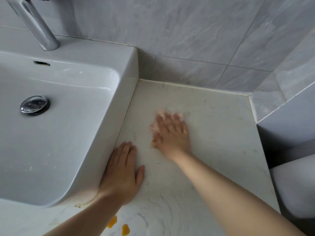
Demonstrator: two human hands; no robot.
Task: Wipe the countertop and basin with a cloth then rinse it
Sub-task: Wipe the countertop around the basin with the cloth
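My right hand (172, 133) lies fingers-spread on the pale marbled countertop (218, 133), right of the basin, and is motion-blurred. A pale pinkish cloth (154, 127) peeks out at its fingertips and left edge; most of it is hidden under the palm. My left hand (122, 174) rests flat on the countertop, fingers together, its edge against the outer wall of the white basin (126, 68). It holds nothing.
A chrome faucet (34, 23) stands at the basin's back, and a chrome drain plug (35, 105) sits in the bowl. Two yellow-orange stains (112, 222) mark the counter's front. Grey tiled walls (187, 40) close the back and right; a white rounded fixture (296, 184) lies below right.
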